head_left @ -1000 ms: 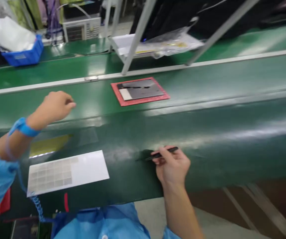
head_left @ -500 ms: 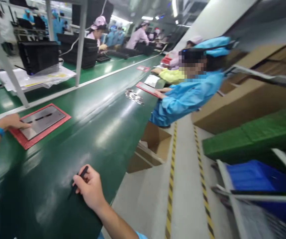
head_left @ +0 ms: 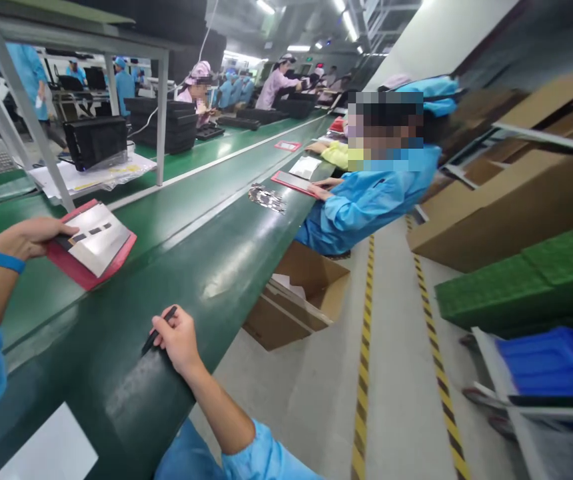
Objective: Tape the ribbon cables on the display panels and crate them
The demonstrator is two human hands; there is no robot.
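At the left, my left hand (head_left: pixel 35 237) grips the near-left edge of a red pad (head_left: pixel 125 257) with a flat silver panel (head_left: pixel 100 248) on it. The pad looks tilted up off the green work surface, and dark strips run across the panel. My right hand (head_left: pixel 178 337) is closed round a slim black pen-shaped tool (head_left: pixel 151 341), its tip pointing down and left near the green surface. Whether it is a pen or tweezers I cannot tell. A white sheet (head_left: pixel 49 450) lies at the bottom left, nearest to my body.
A pile of small shiny pieces (head_left: pixel 266 199) lies further along the green bench (head_left: pixel 216 267). Beyond it, a co-worker in blue (head_left: pixel 366 203) handles another red pad (head_left: pixel 294 184). An open cardboard box (head_left: pixel 294 307) stands on the floor beside the bench. A metal shelf post (head_left: pixel 162 127) rises at left.
My left hand has gone from resting on the panel to gripping the pad's edge, and the pad has tilted up. The white sheet has come into view. My right hand still holds the black tool.
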